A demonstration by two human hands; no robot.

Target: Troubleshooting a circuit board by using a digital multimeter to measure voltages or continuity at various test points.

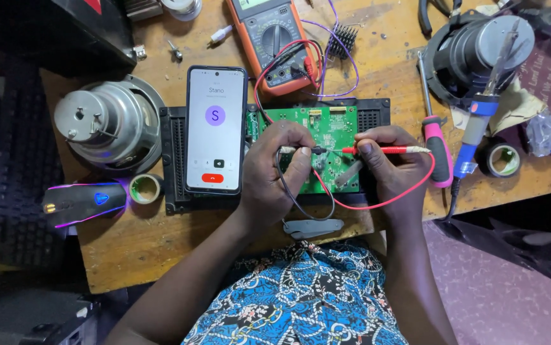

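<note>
A green circuit board (pixel 326 128) lies in a black frame on the wooden bench. My left hand (pixel 275 172) pinches the black test probe (pixel 310 151), its tip on the board. My right hand (pixel 387 163) grips the red test probe (pixel 390 150), tip pointing left onto the board close to the black one. Red and black leads run up to an orange multimeter (pixel 274 38) behind the board.
A phone (pixel 216 131) with a lit call screen lies left of the board. Loudspeaker drivers sit far left (pixel 99 124) and far right (pixel 480 48). A pink-handled screwdriver (pixel 438 150), blue soldering iron (pixel 476 124), tape rolls (pixel 145 189) and a glowing mouse (pixel 80 203) surround the hands.
</note>
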